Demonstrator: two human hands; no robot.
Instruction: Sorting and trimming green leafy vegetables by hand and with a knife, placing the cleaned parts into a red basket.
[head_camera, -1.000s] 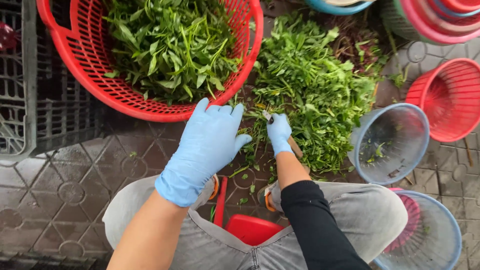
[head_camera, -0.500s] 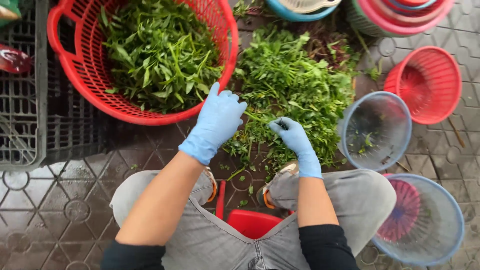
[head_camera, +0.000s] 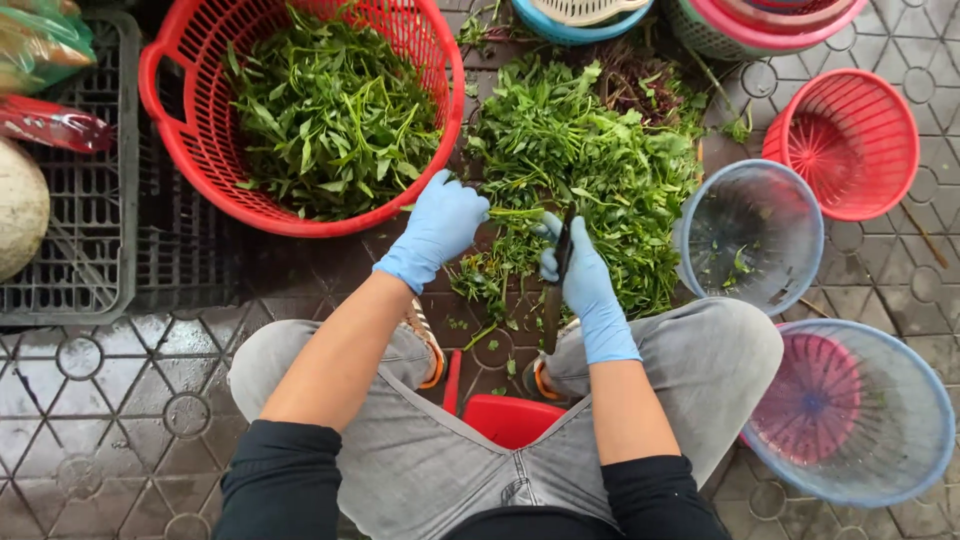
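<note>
Between the knees, on wet paving: left hand (head_camera: 440, 225) now pinching a green stem (head_camera: 517, 213); right hand (head_camera: 577, 275) now clamped on a knife (head_camera: 556, 285), trimming greens (head_camera: 580, 160) beside red basket (head_camera: 200, 150).

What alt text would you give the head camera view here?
A seated person in blue gloves works over a pile of leafy greens on a tiled floor: the left hand pinches a green stem, and the right hand holds a knife. A red basket of greens sits to the left, empty baskets to the right.
</note>
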